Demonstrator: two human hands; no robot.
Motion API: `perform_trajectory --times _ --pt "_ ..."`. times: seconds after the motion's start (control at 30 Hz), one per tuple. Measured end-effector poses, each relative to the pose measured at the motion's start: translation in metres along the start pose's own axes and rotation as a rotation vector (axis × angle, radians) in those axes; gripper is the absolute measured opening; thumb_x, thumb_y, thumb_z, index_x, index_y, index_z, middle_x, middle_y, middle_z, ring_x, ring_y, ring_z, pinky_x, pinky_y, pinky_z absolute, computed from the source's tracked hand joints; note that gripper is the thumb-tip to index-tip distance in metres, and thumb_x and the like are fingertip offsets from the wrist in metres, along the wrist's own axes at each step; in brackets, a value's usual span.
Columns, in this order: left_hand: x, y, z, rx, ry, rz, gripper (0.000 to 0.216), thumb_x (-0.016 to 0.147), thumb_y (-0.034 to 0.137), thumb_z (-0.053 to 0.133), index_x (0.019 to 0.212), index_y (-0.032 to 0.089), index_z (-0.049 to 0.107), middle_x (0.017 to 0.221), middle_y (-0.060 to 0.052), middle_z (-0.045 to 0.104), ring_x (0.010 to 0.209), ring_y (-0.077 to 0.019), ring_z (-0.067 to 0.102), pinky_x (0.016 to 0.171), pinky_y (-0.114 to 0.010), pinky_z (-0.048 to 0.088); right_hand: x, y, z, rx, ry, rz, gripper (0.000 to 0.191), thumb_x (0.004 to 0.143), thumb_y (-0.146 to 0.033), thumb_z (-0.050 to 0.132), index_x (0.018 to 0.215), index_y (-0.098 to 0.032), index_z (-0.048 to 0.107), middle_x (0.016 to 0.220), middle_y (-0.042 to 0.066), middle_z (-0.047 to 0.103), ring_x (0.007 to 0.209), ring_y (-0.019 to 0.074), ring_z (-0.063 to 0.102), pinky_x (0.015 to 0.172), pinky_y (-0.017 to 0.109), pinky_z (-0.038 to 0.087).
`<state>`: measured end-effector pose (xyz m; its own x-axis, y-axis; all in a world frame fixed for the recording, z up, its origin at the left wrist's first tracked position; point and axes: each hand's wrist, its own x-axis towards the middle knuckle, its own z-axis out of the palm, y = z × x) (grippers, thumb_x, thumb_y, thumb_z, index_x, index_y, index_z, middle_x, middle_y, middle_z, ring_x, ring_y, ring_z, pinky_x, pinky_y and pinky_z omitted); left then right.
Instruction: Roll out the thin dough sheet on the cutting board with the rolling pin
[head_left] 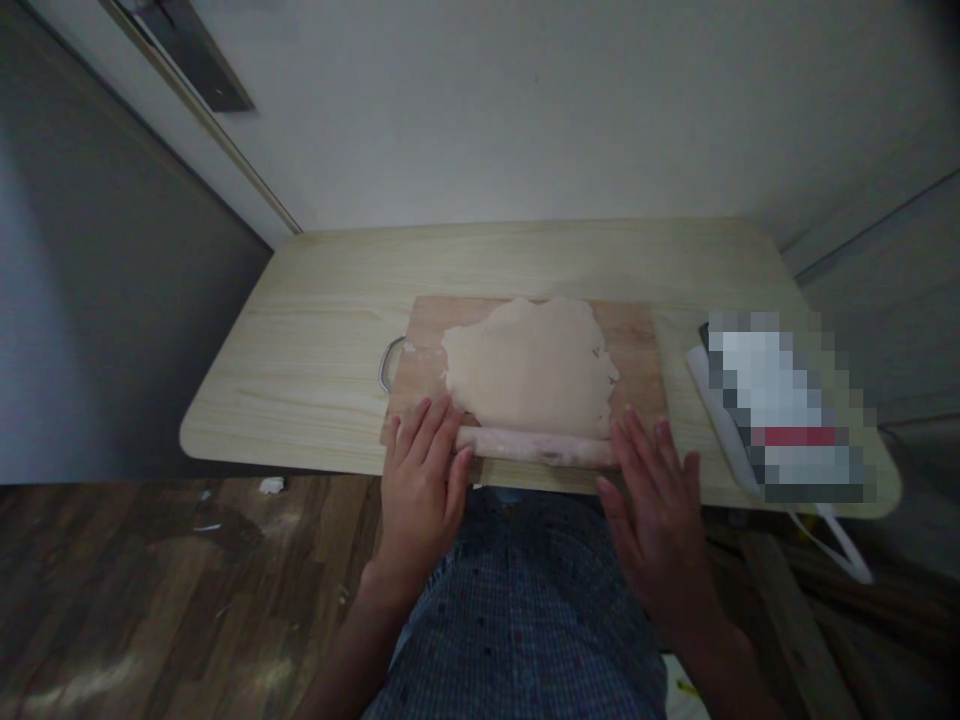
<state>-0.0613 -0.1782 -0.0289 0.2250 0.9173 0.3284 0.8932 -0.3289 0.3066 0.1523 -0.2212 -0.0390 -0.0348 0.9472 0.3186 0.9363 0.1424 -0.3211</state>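
Observation:
A flat sheet of pale dough [532,365] lies on a wooden cutting board [637,345] with a metal handle [388,362] at its left end. A pinkish rolling pin [536,445] rests across the dough's near edge. My left hand [420,480] lies flat on the pin's left end, fingers stretched out. My right hand [656,495] lies flat on the pin's right end, fingers likewise extended. Neither hand wraps round the pin; both palms press on top of it.
The board sits on a light wooden table [315,340] against a white wall. A pixelated object with a white strap [787,410] lies at the table's right end. Dark wood floor with small scraps [271,485] shows at the left below the table.

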Motion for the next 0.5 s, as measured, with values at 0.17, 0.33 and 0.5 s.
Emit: perform_trajectory --times 0.17,0.33,0.5 --pt "0.029 0.0 0.006 0.066 -0.01 -0.032 0.032 0.091 0.03 0.032 0.109 0.019 0.056 0.126 -0.006 0.054 0.126 -0.0243 0.038 0.106 -0.052 0.02 0.031 0.006 0.003 -0.087 -0.002 0.0 0.042 0.092 -0.031 0.027 0.127 -0.013 0.043 0.136 0.013 0.043 0.132 0.0259 0.025 0.102 0.061 0.016" --pt "0.064 -0.001 0.014 0.153 -0.011 -0.026 0.047 0.088 0.027 0.032 0.132 0.013 0.037 0.133 -0.01 0.047 0.126 -0.026 0.037 0.105 -0.05 0.022 0.08 0.013 0.006 -0.149 -0.047 0.012 0.042 0.092 -0.031 0.026 0.121 -0.012 0.051 0.134 0.013 0.045 0.127 0.0268 0.036 0.102 0.063 0.013" --pt "0.07 -0.001 0.016 0.166 -0.024 -0.02 0.041 0.089 0.027 0.029 0.123 0.014 0.049 0.127 -0.008 0.054 0.12 -0.0243 0.045 0.105 -0.047 0.023 0.089 0.016 0.009 -0.063 -0.051 0.032 0.042 0.091 -0.028 0.028 0.118 -0.009 0.054 0.128 0.014 0.052 0.121 0.0268 0.044 0.102 0.057 0.024"
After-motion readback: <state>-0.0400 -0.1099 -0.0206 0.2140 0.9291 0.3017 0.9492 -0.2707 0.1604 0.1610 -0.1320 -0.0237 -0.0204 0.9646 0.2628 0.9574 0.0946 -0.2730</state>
